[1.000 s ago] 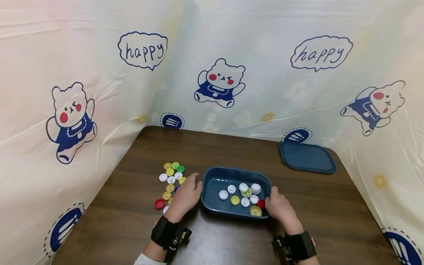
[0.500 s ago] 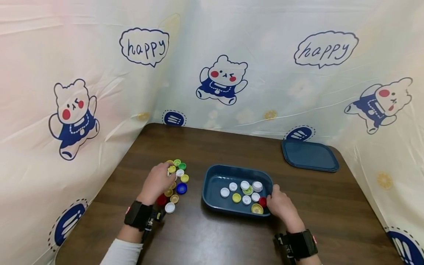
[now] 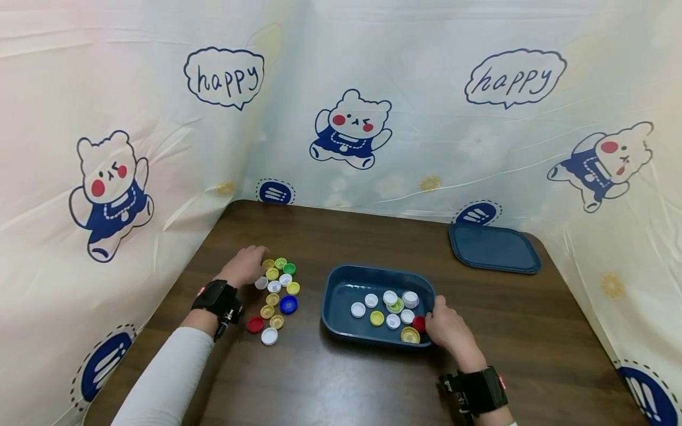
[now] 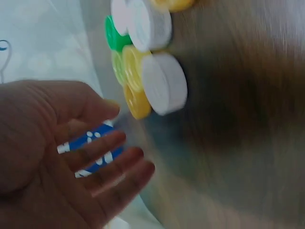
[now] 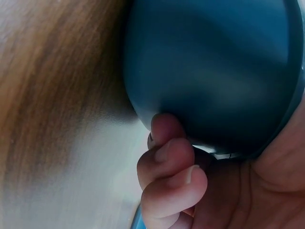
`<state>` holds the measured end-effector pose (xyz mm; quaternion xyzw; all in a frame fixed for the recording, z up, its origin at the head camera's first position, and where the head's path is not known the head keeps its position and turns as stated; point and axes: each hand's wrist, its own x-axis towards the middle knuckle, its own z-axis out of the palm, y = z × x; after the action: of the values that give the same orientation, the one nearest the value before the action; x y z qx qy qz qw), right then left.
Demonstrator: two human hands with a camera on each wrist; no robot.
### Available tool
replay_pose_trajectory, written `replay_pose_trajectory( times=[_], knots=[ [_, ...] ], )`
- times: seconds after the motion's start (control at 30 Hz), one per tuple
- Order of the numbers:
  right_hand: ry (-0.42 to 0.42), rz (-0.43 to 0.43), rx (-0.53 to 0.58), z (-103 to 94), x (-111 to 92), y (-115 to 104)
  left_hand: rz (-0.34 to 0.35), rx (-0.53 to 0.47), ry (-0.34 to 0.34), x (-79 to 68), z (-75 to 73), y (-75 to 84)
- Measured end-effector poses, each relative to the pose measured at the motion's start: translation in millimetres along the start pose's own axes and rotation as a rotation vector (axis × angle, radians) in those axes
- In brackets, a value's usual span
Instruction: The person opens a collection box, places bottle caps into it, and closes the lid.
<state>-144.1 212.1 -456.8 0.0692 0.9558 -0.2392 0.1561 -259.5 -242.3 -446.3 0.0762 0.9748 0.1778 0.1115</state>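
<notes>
The right hand (image 3: 450, 327) grips a dark-blue rectangular plastic tray (image 3: 341, 291); the left hand (image 3: 243, 267), loose and empty, is beside multicoloured round plastic caps (image 3: 273, 300). Hasty sweeping could scatter these across the brown wood-grain table (image 3: 533, 331); jerking could tip the tray.

Left hand (image 3: 242, 267) with fingers loosely extended, right hand (image 3: 450, 327) with fingers curled.

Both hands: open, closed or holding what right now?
Left hand: open, holding nothing, beside the loose caps.
Right hand: closed, holding the blue tray.
</notes>
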Motion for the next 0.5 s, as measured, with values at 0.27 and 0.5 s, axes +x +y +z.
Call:
replay_pose_trajectory(
  times=[0.27, 0.5],
  knots=[
    [-0.003, 0.012, 0.011, 0.8, 0.0, 0.9, 0.033, 0.005, -0.104, 11.5, -0.7, -4.9],
    [-0.005, 0.012, 0.023, -0.6, 1.0, 0.7, 0.070, 0.044, -0.109, 15.8, 0.9, -3.3]
  ],
)
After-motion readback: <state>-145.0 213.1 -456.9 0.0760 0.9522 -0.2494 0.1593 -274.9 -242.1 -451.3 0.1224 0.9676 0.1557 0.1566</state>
